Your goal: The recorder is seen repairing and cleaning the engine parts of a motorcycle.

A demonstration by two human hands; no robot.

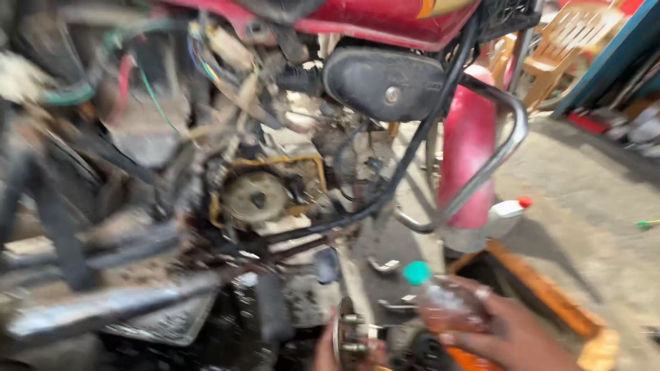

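While the view blurs, the right hand [512,333] wraps its fingers around a small clear bottle [443,302] with a teal cap, tilted up and leftward near the bottom edge. Just left of it, the left hand [330,350] (only its fingertips show) grips a round metal part [349,333] with bolts, held on edge. Above both stands a red motorcycle, its engine [258,196] opened, a yellowish gasket line framing a round gear. A black side cover [385,82] sits under the red tank [385,20]. A white bottle [509,209] with a red cap lies by the orange stand [543,288].
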